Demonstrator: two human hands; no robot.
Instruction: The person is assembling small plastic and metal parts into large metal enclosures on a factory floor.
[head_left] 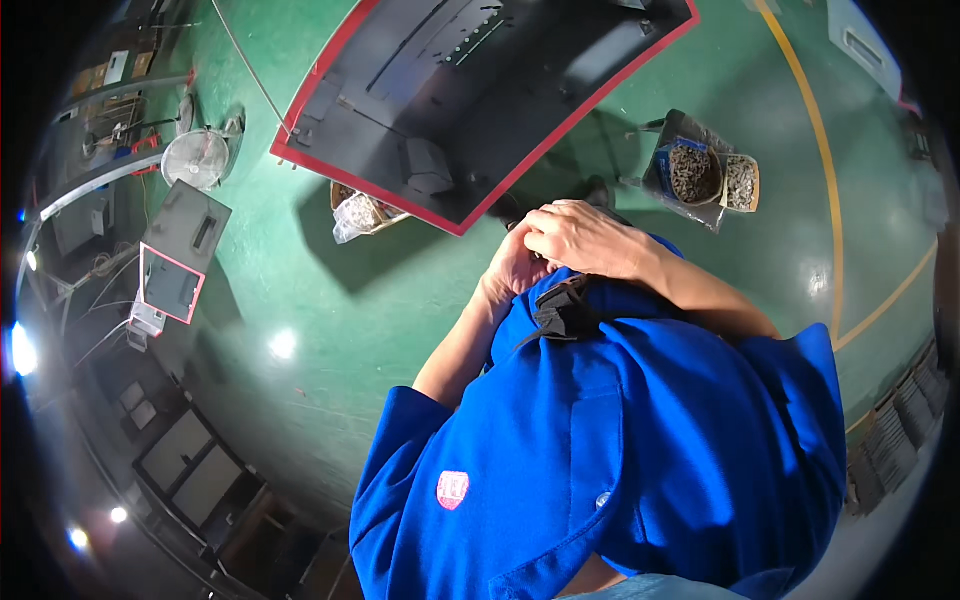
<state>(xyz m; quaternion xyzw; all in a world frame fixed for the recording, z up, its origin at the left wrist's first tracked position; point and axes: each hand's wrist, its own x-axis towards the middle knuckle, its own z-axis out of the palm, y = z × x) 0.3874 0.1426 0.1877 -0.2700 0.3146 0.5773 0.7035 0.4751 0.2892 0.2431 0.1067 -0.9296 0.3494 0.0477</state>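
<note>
My two hands meet in front of the belly of my blue jacket (520,430). My right hand (590,238) lies over the fingers of my left hand (514,262), its own fingers bent and closed. Both hands look curled together around something small at the front of the jacket, which they cover, so I cannot make it out. Most of the left fingers are hidden under the right hand. Just below them, a black piece of cloth or strap (565,312) hangs against the jacket.
Ahead stands a dark-topped table (560,146) with a red edge. A box with a plastic bag (355,215) sits below its near left corner. To the right, a stool carries containers of small metal-looking parts (694,174). A fan (195,160) and a grey cabinet (190,222) stand left.
</note>
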